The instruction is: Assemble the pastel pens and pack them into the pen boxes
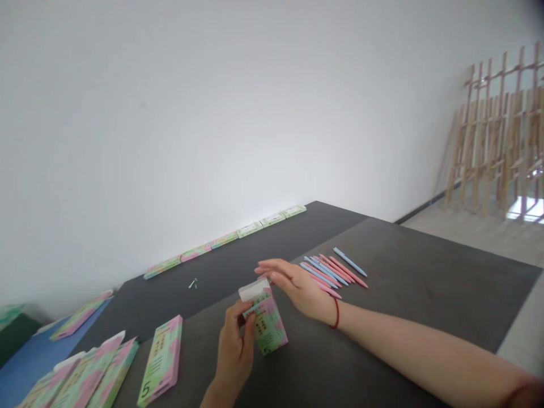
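Observation:
My left hand [236,345] grips a green and pink carton [270,326] by its upper left side, thumb in front. The carton is tilted, with a white flap raised at its top. Beside that flap is my right hand [297,286], fingers extended toward the left and nothing visible in them; a red cord circles its wrist. Behind the right hand, several pink and blue pens [331,271] lie side by side on the dark table [408,283]. One blue pen [350,262] lies at the far edge of the group.
A closed carton [161,360] lies left of my left hand. More cartons [85,374] overlap at the lower left, another [80,315] sits on a blue surface [25,368]. A row of cartons [225,240] lines the wall. Small scraps [192,283] lie nearby. Wooden frames [501,136] stand right.

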A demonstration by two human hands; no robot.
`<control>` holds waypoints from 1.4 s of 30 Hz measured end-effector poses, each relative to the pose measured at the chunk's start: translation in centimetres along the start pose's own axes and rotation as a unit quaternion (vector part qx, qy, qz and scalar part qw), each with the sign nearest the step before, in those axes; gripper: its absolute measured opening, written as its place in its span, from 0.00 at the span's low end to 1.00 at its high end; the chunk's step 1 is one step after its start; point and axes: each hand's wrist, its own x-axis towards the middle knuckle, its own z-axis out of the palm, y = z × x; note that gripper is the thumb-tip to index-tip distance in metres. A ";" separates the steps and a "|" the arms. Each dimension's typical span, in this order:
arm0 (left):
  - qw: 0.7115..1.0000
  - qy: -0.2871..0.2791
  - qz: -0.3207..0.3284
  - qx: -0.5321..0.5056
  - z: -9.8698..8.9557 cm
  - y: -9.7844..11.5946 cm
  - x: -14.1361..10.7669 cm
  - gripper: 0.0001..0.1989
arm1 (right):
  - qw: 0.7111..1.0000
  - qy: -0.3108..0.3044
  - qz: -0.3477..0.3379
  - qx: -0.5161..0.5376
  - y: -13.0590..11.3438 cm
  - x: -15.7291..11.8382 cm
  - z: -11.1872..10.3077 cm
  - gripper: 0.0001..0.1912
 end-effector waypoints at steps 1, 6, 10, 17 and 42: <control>1.000 -0.003 -0.004 -0.005 0.0 0.0 0.0 0.08 | 0.999 -0.035 0.016 -0.007 -0.1 0.5 0.0 0.16; 0.999 0.019 -0.033 -0.030 0.3 -0.1 -0.4 0.10 | 0.985 -0.160 0.046 -0.039 -0.4 1.6 -0.2 0.16; 0.995 0.026 -0.049 -0.081 0.7 0.0 -0.7 0.13 | 0.983 -0.163 0.045 -0.072 -0.7 1.1 -0.4 0.18; 0.987 -0.003 -0.101 -0.122 0.3 0.5 0.0 0.11 | 0.976 -0.185 -0.016 -0.110 -1.0 0.3 -0.6 0.20; 0.992 -0.106 -0.032 0.068 -1.7 2.8 1.4 0.08 | 0.978 -0.147 -0.051 -0.142 0.3 -0.6 1.0 0.13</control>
